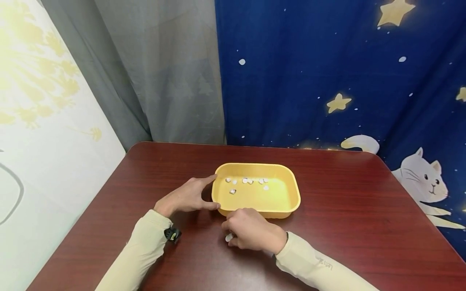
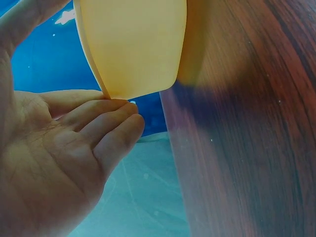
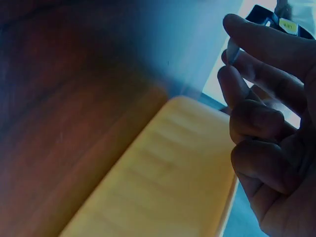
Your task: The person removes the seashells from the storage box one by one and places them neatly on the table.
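A yellow plastic basin (image 1: 256, 166) stands on the table with several small white pieces (image 1: 233, 191) scattered over its bottom, a few of them dark-edged. At its left end is my left hand (image 1: 187, 197), thumb and forefinger spread apart at the rim. In the left wrist view, straight fingers (image 2: 116, 129) touch the basin's edge. Just in front of the near wall, my right hand (image 1: 253, 230) pinches a small thin white disc (image 1: 229, 237) between thumb and forefinger. The right wrist view shows this disc (image 3: 232, 51) edge-on, the other fingers curled beneath.
The basin rests on a dark red-brown wooden table (image 1: 349, 202) with rounded far corners. Behind it hang a grey curtain (image 1: 174, 72) and a blue curtain (image 1: 291, 81) with stars and a cat. A white printed panel (image 1: 47, 133) is on the left.
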`<state>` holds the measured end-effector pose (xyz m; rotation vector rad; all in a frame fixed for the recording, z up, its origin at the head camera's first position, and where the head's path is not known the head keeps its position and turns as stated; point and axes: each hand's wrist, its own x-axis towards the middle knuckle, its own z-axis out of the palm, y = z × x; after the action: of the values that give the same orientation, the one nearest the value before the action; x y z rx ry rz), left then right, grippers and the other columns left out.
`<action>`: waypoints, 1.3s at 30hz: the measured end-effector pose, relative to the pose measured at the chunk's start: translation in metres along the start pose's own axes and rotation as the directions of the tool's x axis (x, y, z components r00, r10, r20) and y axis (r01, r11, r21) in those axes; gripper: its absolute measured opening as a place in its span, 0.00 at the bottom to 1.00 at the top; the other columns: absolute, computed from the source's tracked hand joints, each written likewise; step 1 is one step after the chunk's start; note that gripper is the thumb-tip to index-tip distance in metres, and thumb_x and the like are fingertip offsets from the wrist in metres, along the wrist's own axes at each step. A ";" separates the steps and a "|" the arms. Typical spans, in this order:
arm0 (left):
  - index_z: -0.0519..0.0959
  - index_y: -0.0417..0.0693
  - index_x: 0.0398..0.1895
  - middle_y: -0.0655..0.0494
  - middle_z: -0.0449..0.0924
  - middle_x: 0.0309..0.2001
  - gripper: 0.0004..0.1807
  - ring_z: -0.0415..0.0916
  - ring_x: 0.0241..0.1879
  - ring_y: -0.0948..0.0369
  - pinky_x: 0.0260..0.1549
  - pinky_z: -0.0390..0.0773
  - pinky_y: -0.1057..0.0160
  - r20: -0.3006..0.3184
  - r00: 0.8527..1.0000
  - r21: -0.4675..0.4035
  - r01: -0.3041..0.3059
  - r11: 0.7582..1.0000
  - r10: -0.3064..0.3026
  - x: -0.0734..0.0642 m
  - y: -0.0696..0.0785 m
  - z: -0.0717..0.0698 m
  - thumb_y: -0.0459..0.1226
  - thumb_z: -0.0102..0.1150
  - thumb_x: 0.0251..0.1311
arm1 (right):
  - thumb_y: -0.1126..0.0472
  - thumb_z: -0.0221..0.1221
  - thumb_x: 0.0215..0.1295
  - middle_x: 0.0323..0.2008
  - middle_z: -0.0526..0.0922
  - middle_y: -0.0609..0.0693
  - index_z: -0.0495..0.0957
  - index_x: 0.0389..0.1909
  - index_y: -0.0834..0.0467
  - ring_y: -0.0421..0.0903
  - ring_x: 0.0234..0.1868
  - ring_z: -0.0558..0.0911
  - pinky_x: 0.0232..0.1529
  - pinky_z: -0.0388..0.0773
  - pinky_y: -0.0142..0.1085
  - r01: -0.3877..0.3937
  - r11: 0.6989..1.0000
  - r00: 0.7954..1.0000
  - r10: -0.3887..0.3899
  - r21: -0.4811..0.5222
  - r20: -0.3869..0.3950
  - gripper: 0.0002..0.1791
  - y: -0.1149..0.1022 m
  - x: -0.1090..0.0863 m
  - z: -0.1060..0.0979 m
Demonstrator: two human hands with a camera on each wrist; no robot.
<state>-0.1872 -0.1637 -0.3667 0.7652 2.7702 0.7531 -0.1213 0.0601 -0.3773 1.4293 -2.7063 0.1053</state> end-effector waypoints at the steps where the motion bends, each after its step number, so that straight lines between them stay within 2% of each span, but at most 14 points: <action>1: 0.60 0.41 0.77 0.46 0.72 0.70 0.53 0.74 0.65 0.56 0.67 0.73 0.49 0.000 1.000 0.000 0.000 1.000 0.000 0.000 0.000 0.000 0.55 0.71 0.53 | 0.50 0.77 0.45 0.23 0.76 0.35 0.80 0.23 0.44 0.31 0.24 0.74 0.24 0.72 0.28 0.000 1.000 1.000 0.000 -0.007 0.005 0.13 -0.001 0.001 0.002; 6: 0.60 0.41 0.77 0.45 0.71 0.71 0.53 0.73 0.67 0.55 0.67 0.73 0.49 -0.004 1.000 0.001 -0.001 1.000 0.001 0.000 0.001 0.000 0.55 0.72 0.53 | 0.51 0.77 0.45 0.19 0.75 0.35 0.77 0.19 0.44 0.32 0.22 0.72 0.22 0.69 0.29 -0.004 1.000 1.000 0.004 -0.019 0.011 0.15 -0.004 0.005 0.012; 12: 0.60 0.40 0.77 0.44 0.70 0.71 0.53 0.72 0.68 0.54 0.68 0.72 0.48 -0.001 1.000 0.006 -0.002 1.000 0.002 0.000 0.002 -0.001 0.55 0.71 0.53 | 0.53 0.77 0.47 0.16 0.73 0.34 0.76 0.18 0.45 0.30 0.19 0.69 0.19 0.66 0.26 -0.012 0.999 0.999 0.010 0.040 0.038 0.16 -0.004 0.007 0.019; 19: 0.60 0.39 0.76 0.44 0.69 0.72 0.53 0.72 0.68 0.54 0.67 0.73 0.48 -0.001 1.000 0.016 -0.005 1.000 0.005 -0.001 0.001 -0.001 0.55 0.71 0.53 | 0.51 0.75 0.51 0.16 0.72 0.33 0.78 0.21 0.45 0.29 0.20 0.68 0.21 0.64 0.24 -0.025 0.995 0.998 0.021 0.091 0.054 0.14 -0.005 0.010 0.020; 28: 0.60 0.40 0.77 0.45 0.69 0.72 0.53 0.72 0.68 0.54 0.67 0.73 0.49 0.004 1.000 0.020 -0.001 1.000 0.001 0.000 0.001 -0.002 0.56 0.70 0.53 | 0.48 0.75 0.51 0.16 0.72 0.33 0.77 0.21 0.44 0.29 0.21 0.70 0.21 0.66 0.25 -0.052 0.995 0.997 0.047 0.088 0.058 0.15 -0.007 0.011 0.019; 39: 0.60 0.40 0.77 0.45 0.70 0.72 0.53 0.72 0.68 0.54 0.66 0.73 0.48 0.011 1.000 0.022 0.006 1.000 -0.007 -0.001 0.002 -0.002 0.57 0.70 0.53 | 0.48 0.75 0.50 0.17 0.73 0.32 0.80 0.24 0.44 0.28 0.20 0.70 0.21 0.67 0.25 -0.042 0.996 0.998 0.038 0.080 0.043 0.12 -0.006 0.010 0.020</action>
<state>-0.1861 -0.1636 -0.3642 0.7618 2.7739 0.7162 -0.1228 0.0466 -0.3959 1.4132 -2.7952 0.1922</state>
